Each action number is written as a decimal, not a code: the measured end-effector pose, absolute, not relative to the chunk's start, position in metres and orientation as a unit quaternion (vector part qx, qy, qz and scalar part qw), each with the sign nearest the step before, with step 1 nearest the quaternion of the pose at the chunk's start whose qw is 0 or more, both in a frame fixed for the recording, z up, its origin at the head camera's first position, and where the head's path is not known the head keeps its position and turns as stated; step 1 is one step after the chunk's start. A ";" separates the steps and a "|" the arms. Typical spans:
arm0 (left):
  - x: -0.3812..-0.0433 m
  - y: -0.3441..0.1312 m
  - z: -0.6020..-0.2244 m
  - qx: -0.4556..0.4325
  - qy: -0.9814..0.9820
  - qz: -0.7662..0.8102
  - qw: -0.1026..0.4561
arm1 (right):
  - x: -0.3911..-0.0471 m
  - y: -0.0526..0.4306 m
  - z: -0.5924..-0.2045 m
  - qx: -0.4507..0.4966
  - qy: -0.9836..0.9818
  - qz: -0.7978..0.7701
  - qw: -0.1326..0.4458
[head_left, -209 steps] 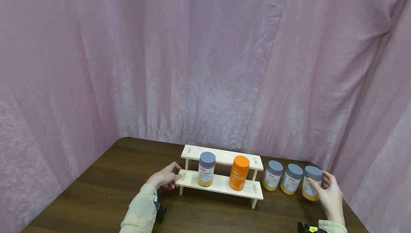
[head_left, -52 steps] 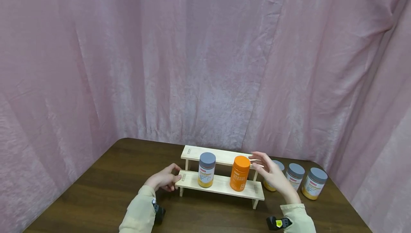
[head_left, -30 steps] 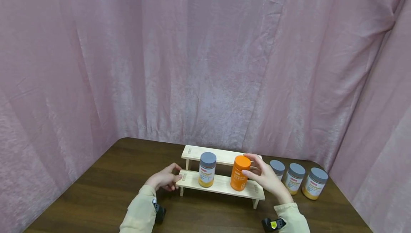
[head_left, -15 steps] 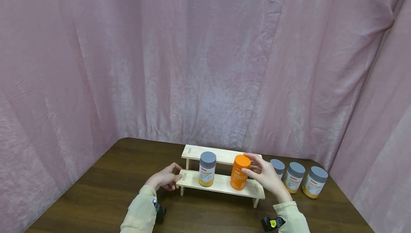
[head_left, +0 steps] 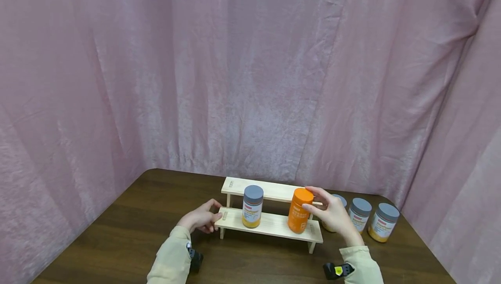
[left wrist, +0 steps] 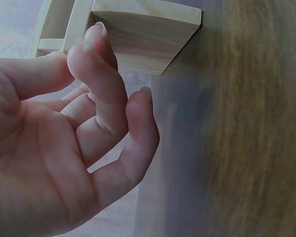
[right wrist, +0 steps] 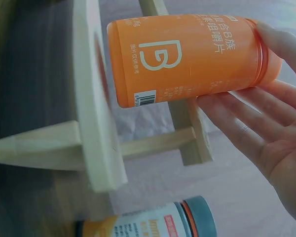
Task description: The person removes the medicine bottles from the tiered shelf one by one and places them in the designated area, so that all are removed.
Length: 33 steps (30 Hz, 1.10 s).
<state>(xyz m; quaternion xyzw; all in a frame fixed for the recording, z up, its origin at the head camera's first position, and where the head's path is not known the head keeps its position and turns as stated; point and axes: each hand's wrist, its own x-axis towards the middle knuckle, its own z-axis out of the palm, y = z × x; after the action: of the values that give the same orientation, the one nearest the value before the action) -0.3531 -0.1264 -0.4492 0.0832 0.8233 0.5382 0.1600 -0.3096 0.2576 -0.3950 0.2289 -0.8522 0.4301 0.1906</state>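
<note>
An orange supplement bottle (head_left: 298, 217) stands upright over the right part of the lower step of a two-tier wooden rack (head_left: 272, 225). Its upper part is gripped by my right hand (head_left: 336, 216), thumb on the near side and fingers behind. The right wrist view shows the bottle's base right at the step's edge. My left hand (head_left: 201, 217) pinches the left end of the lower step between thumb and index finger, other fingers loosely curled in the left wrist view. A grey-lidded jar (head_left: 252, 212) with yellow contents sits on the left part of that step.
To the right of the rack, three matching grey-lidded jars stand in a row on the dark wooden table (head_left: 250, 262): a far-right jar (head_left: 382, 224), a middle jar (head_left: 360, 208) and one partly hidden behind my right hand. Pink curtains (head_left: 242, 79) hang behind.
My right hand has left the far-right jar, which stands slightly further right, and taken hold of the orange bottle. That bottle has shifted right along the step. The left hand stays put.
</note>
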 end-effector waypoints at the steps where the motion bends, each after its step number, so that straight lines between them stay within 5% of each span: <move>1: -0.353 -0.127 -0.449 0.082 0.824 0.538 0.161 | -0.309 0.260 -0.394 0.228 -0.854 0.426 0.194; 24: -0.355 -0.132 -0.450 0.115 0.812 0.545 0.176 | -0.292 0.310 -0.383 0.202 -0.862 0.390 0.252; 33: -0.357 -0.129 -0.454 0.095 0.824 0.535 0.164 | -0.285 0.331 -0.385 0.164 -0.871 0.407 0.221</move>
<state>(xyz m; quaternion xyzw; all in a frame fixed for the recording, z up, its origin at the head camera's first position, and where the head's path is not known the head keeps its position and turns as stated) -0.3573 -0.1286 -0.4536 0.0953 0.8237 0.5345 0.1636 -0.2854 0.3315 -0.3850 0.1639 -0.8711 0.4067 0.2213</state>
